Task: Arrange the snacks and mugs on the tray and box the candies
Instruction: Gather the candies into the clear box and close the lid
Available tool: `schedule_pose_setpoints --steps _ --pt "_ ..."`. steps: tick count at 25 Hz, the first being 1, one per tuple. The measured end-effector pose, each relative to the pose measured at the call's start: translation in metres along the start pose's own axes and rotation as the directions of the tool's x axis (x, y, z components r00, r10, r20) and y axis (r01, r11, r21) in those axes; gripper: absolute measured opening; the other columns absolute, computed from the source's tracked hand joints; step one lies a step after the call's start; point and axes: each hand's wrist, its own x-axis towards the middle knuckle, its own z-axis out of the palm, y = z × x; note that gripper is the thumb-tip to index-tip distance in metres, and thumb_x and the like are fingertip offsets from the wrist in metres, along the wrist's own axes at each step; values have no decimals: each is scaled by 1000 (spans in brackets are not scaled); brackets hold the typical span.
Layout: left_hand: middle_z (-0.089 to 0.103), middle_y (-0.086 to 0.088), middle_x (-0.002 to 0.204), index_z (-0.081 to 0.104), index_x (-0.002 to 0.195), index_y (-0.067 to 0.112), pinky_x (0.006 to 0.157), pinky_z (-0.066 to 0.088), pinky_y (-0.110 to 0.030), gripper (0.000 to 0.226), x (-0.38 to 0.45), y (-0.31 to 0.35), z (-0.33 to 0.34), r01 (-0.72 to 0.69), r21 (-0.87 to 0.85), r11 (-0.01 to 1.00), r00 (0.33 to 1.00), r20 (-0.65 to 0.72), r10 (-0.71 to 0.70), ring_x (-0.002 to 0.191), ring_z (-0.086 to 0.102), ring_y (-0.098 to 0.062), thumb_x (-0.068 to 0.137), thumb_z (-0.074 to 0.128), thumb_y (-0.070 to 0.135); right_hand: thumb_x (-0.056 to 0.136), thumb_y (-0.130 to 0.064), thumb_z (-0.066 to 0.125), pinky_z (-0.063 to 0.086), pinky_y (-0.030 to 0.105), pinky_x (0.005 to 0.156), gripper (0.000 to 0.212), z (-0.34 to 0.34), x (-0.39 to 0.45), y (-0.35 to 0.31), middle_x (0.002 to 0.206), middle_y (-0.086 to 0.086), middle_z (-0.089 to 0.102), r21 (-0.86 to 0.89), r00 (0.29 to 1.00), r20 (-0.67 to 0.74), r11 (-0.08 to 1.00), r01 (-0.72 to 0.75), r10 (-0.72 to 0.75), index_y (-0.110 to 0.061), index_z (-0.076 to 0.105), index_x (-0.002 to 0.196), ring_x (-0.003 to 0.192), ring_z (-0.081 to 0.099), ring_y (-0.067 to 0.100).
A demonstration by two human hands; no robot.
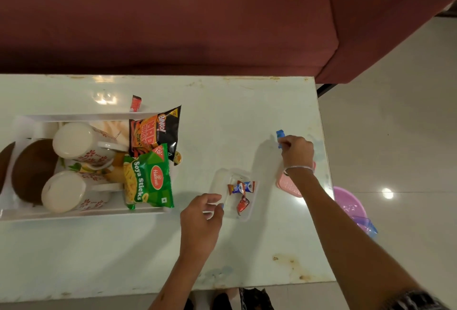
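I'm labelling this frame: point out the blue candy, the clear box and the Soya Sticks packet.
blue candy (280, 134): head view, wrapper's upper end.
clear box (248, 215): head view, near corner rim.
Soya Sticks packet (148, 178): head view, green front.

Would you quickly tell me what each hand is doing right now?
Left hand: fingers curled on the rim of the clear candy box, holding it.
Right hand: pinching a blue candy.

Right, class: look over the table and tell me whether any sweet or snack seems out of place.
One red wrapped candy lies alone on the table beyond the tray's far rim, apart from the clear box that holds three candies. The black Bingo packet also overhangs the tray's right end.
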Motion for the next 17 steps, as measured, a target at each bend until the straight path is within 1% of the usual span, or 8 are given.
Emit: schedule_pose_setpoints --steps 1,3,6,8,11,13,15,17 --pt "69 5 89 67 90 21 59 45 -4 20 -2 0 -3 -3 -12 1000 1000 1 3 81 63 -11 81 64 3 84 0 51 48 32 68 23 -6 -14 -4 86 16 73 91 997 -79 996 -18 25 -7 73 88 77 65 34" --pt "69 6 89 67 89 21 61 44 -2 21 -3 2 -10 -5 -41 999 1000 7 5 80 63 -10 81 63 2 81 -1 59 49 26 62 18 -12 -53 -14 78 11 74 176 977 -212 983 53 -15 -10 74 84 65 65 26" --pt "69 10 84 67 88 21 62 44 -2 24 -2 11 -24 -40 -51 998 999 34 42 75 63 -3 81 61 0 74 9 63 47 22 59 19 -1 -115 -32 77 11 74 281 982 -157 949 143 -102 -5 74 79 59 65 23" --pt "68 13 83 66 85 24 63 45 -3 25 2 20 -36 -85 -42 995 995 44 87 75 63 -1 81 60 0 68 15 63 48 23 70 24 12 -142 -38 88 15 73 319 986 -113 935 154 -123 -4 74 77 75 69 27" --pt "68 14 83 64 82 28 62 45 -3 27 11 32 -56 -142 -62 988 990 15 143 75 64 -2 82 61 2 71 10 65 41 24 88 26 27 -159 -37 119 18 62 301 992 -121 954 7 31 -7 74 89 105 60 30" --pt "69 12 83 65 83 29 61 46 -3 27 22 37 -70 -161 -90 983 987 -21 160 74 64 0 81 63 2 73 8 64 47 28 83 29 34 -161 -35 124 18 57 332 983 -116 938 -97 142 -10 72 95 97 60 30" --pt "70 11 84 66 86 26 62 46 -4 23 42 42 -89 -186 -99 978 981 -76 179 72 64 0 81 64 3 70 14 63 41 18 74 30 40 -159 -34 117 21 61 366 978 -114 923 -119 172 -6 72 90 87 63 32" --pt "69 10 83 66 96 21 63 46 -2 19 73 51 -109 -235 -22 972 959 -167 228 69 63 4 83 63 7 66 18 63 34 13 71 27 45 -155 -34 109 25 65 348 978 -121 930 -120 171 -1 73 83 90 66 38"
